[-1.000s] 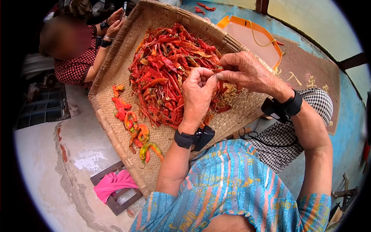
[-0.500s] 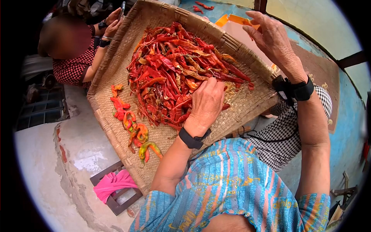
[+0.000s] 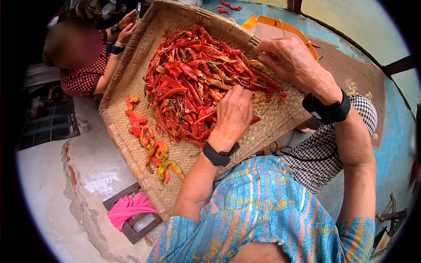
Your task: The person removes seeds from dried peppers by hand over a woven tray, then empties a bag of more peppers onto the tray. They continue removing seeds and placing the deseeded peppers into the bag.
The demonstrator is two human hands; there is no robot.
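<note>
A pile of dried red chili peppers (image 3: pixel 188 83) lies in a woven tray (image 3: pixel 267 125). My left hand (image 3: pixel 235 111) rests at the pile's near right side, fingers curled inward and fingertips hidden against the chilies. My right hand (image 3: pixel 294 57) hovers over the tray's far right rim, palm down. Its fingers are bent, with a gap to the thumb, and nothing shows between them. Small yellowish seeds (image 3: pixel 262 98) are scattered beside the pile. Along the left side of the tray sits a row of fresher, curled orange-green peppers (image 3: pixel 161 151).
Beyond the tray stands an orange-rimmed container (image 3: pixel 263 18), partly behind my right hand. A few red chilies (image 3: pixel 230 6) lie on the blue floor. Another person (image 3: pixel 83 79) at the left holds a phone (image 3: pixel 137 11). A pink cloth (image 3: pixel 131 209) drapes over a dark wooden frame (image 3: pixel 139 232).
My right hand has come down and left from above the orange-rimmed container to the tray's rim, its fingers more bent. My left hand has barely shifted.
</note>
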